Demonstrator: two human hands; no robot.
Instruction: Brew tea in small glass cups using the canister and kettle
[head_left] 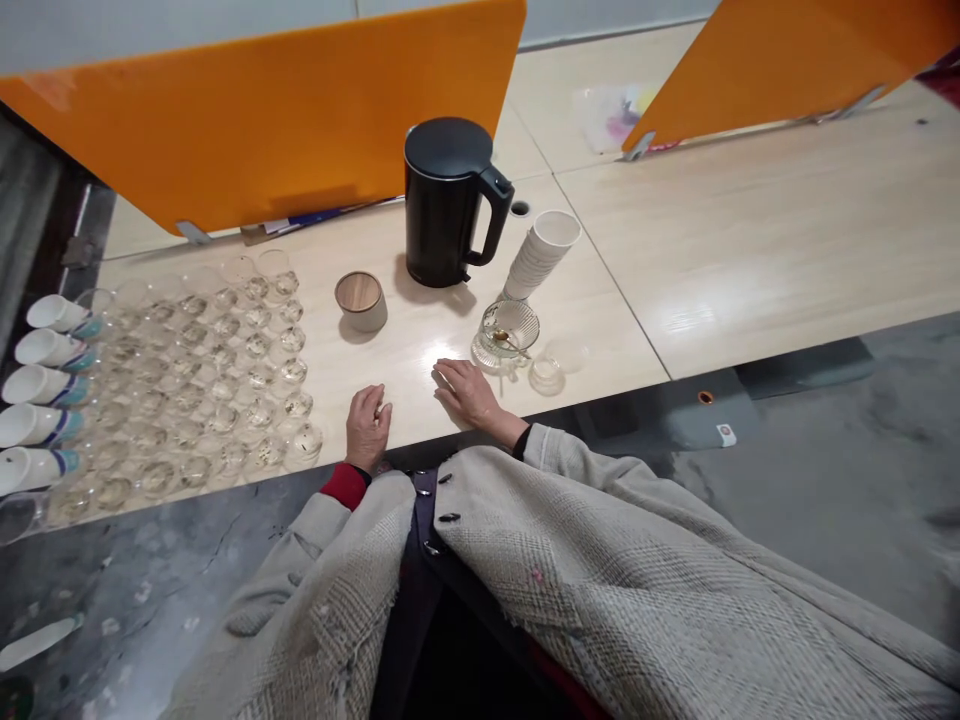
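Note:
My left hand (367, 428) rests at the table's front edge, its fingers loosely bent, the thumb apart and nothing visible in it. Flat on the tabletop to its right lies my right hand (469, 392), fingers stretched out and holding nothing. Just beyond the right hand stands a ribbed glass bowl (528, 322) with a gold-coloured spoon (501, 337) in it. Beside the bowl are small clear lids or dishes (547, 376), whose exact kind I cannot tell. Left of my left hand, rows of clear cups (259, 412) hold small dark dry bits.
A black kettle (439, 215) stands at the back, with a wooden-lidded jar (367, 312) to its left. White stacked cups (541, 255) lean behind the bowl. Several paper cups (41, 385) line the far left. Orange dividers (300, 110) rise behind the table (720, 260).

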